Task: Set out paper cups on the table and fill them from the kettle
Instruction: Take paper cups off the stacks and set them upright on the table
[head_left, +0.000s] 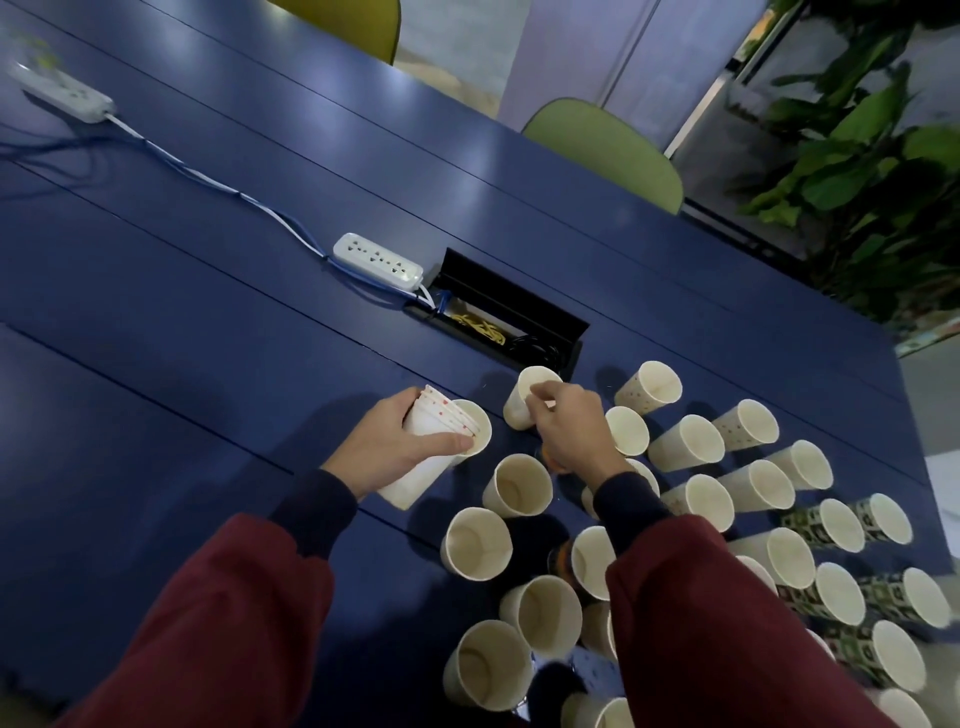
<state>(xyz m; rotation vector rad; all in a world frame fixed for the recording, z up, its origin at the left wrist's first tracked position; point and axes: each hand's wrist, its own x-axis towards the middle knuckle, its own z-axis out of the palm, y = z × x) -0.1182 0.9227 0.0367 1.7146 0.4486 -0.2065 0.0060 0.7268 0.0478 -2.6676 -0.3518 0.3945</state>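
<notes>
My left hand (402, 441) grips a nested stack of paper cups (447, 431), tilted with its mouth to the right. My right hand (569, 428) pinches the rim of a single white cup (522, 402) standing on the blue table (182, 322), just in front of the cable box. Several empty cups stand upright to the right and below, some white (517, 486), some with a green pattern (831, 525). No kettle is in view.
An open black cable box (506, 317) is set into the table behind the cups. A white power strip (378, 261) and its cord lie to its left; another strip (62, 93) lies far left. Green chairs (608, 153) and a plant (857, 171) stand beyond the table.
</notes>
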